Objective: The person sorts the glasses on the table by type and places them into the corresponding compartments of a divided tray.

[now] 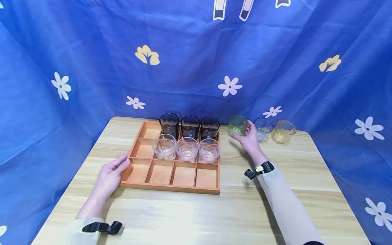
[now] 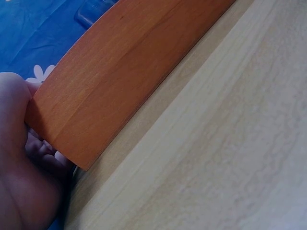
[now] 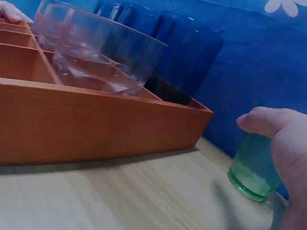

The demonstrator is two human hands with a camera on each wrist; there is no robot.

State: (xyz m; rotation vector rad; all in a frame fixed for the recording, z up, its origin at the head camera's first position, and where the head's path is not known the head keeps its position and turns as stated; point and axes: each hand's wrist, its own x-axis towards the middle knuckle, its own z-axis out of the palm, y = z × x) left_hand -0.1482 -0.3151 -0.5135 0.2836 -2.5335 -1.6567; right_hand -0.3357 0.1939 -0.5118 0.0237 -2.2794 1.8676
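A divided wooden tray (image 1: 169, 188) lies on the table, and my left hand (image 1: 109, 177) grips its left side near the front corner, the thumb over the rim. In the left wrist view, fingers show partly behind the tray's corner. Beyond the tray's right end, my right hand (image 1: 250, 140) holds a green glass (image 1: 236, 125) from its right side, thumb at the front. The glass (image 3: 252, 172) stands upright, its base at or close to the tabletop. Three dark glasses (image 1: 190, 125) occupy the tray's back row; three clear, faintly pink glasses (image 1: 187, 150) sit in the middle row.
Just right of my right hand stands a clear, bluish glass (image 1: 264, 128), with an amber glass (image 1: 283, 132) beside it near the table's back right. A blue patterned cloth (image 1: 190, 68) hangs behind the light wooden table (image 1: 165, 217) and at both sides.
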